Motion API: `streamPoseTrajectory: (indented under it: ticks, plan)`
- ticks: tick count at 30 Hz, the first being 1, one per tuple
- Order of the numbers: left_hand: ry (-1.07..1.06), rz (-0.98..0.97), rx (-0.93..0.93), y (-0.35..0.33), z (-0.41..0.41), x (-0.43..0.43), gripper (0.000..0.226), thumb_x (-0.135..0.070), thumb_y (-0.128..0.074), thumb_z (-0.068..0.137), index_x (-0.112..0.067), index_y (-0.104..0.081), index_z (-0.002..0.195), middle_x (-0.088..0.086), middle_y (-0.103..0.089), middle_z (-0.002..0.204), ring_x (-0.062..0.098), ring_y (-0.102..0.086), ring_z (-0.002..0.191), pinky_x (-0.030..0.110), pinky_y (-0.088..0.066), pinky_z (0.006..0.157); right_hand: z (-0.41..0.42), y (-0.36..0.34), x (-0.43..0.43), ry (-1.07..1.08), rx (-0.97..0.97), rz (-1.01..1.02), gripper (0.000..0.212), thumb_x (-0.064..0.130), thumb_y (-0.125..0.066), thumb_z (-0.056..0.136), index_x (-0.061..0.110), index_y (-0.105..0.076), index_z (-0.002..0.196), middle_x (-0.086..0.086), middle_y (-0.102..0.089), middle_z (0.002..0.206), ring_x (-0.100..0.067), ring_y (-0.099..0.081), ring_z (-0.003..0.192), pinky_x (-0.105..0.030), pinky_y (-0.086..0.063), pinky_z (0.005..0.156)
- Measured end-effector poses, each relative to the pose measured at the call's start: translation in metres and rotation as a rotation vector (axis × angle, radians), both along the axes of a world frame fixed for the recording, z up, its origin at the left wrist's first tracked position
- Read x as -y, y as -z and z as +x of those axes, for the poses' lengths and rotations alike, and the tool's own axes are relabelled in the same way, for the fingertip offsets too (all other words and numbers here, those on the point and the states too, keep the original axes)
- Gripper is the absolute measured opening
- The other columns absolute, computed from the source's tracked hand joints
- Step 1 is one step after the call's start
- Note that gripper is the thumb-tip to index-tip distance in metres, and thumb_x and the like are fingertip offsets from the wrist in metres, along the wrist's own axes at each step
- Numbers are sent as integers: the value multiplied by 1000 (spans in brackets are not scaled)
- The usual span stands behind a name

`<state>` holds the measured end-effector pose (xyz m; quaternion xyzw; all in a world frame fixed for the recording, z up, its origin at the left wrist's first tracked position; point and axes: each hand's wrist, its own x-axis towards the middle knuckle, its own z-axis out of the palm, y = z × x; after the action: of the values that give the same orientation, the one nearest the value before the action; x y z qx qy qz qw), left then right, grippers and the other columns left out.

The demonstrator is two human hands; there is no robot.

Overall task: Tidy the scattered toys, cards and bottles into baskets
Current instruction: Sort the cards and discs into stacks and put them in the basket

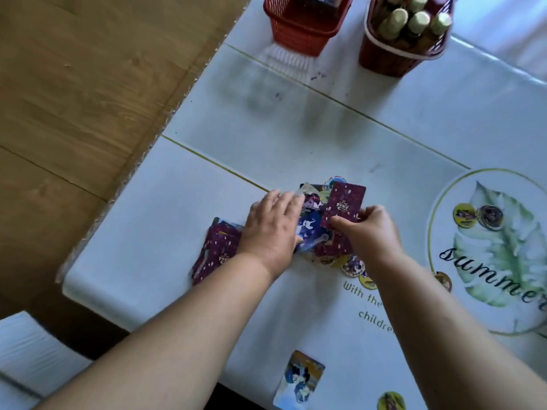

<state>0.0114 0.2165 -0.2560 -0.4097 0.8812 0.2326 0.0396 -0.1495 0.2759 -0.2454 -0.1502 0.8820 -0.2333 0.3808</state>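
Head view, looking down at the counter [325,128]. The left hand [272,229] lies flat, fingers straight and together, pressing on the card pile [313,232] at the centre; likely pinning the heap so it does not slide while cards are drawn off. The right hand [370,229] pinches one purple-backed card [343,205] by its lower edge between thumb and fingers, with the card raised and tilted over the pile, probably to be squared with others before going to a basket. A second clump of purple-backed cards [219,250] sits just beside the left wrist, fanned untidily. A loose card [299,380] lies face up near the counter's close edge, well apart from the pile. Round tokens [464,213] are scattered to the right. At the far edge is a red basket [296,34], contents blurred, and beside it the bottle basket [381,60] with gold-capped bottles [418,20] standing upright, so that part looks done. The cards are not yet gathered.
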Motion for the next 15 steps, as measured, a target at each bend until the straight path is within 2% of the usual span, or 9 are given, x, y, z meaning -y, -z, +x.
streamPoseTrajectory:
  ticks: [2, 4, 6, 9, 11, 13, 15]
  plan:
    - [42, 65, 147, 2, -18, 5, 85, -47, -63, 87, -18, -17, 153, 4, -24, 154, 26, -19, 141, 36, -18, 116, -4, 1, -15, 95, 56, -74, 25, 24, -80, 72, 16, -65, 90, -4, -73, 82, -22, -71, 72, -47, -59, 72]
    - [55, 33, 189, 3, -26, 8, 77, -47, -64, 86, -19, -26, 146, 4, -36, 144, 26, -29, 132, 36, -27, 109, -9, 2, -30, 152, 89, -113, 11, 17, -74, 80, 20, -64, 85, -3, -73, 85, -23, -71, 76, -48, -58, 77]
    - [15, 17, 174, 2, -28, 8, 60, -44, -66, 86, -19, -39, 134, 4, -49, 131, 25, -37, 122, 35, -33, 101, -13, 1, -43, 192, 95, -144, 11, 16, -70, 82, 23, -62, 84, -1, -73, 88, -24, -71, 81, -49, -57, 81]
    - [-131, 66, 86, 4, -18, 6, 39, -37, -68, 85, -18, -51, 114, 4, -57, 118, 26, -42, 115, 33, -36, 94, -11, -2, -53, 256, 161, -163, 12, 13, -66, 86, 24, -61, 89, -3, -72, 93, -26, -70, 86, -50, -56, 84]
    - [-232, 138, -46, 4, -5, 6, 29, -35, -70, 84, -15, -58, 101, 6, -59, 107, 29, -47, 107, 33, -36, 86, -7, -8, -56, 277, 218, -169, 14, 9, -63, 88, 22, -61, 91, -5, -72, 94, -29, -70, 87, -50, -56, 83]
    - [-356, 218, -153, 1, 10, 7, 24, -35, -68, 85, -15, -62, 97, 4, -64, 97, 27, -54, 98, 33, -37, 77, -4, -14, -59, 287, 245, -183, 13, 8, -62, 88, 20, -61, 92, -7, -72, 93, -31, -70, 87, -49, -55, 80]
    - [-585, 352, -254, -8, 25, 4, 17, -33, -66, 88, -20, -65, 99, -5, -67, 90, 20, -60, 87, 29, -41, 69, -2, -20, -61, 314, 262, -204, 12, 6, -60, 88, 17, -62, 93, -7, -72, 91, -26, -69, 80, -44, -55, 71]
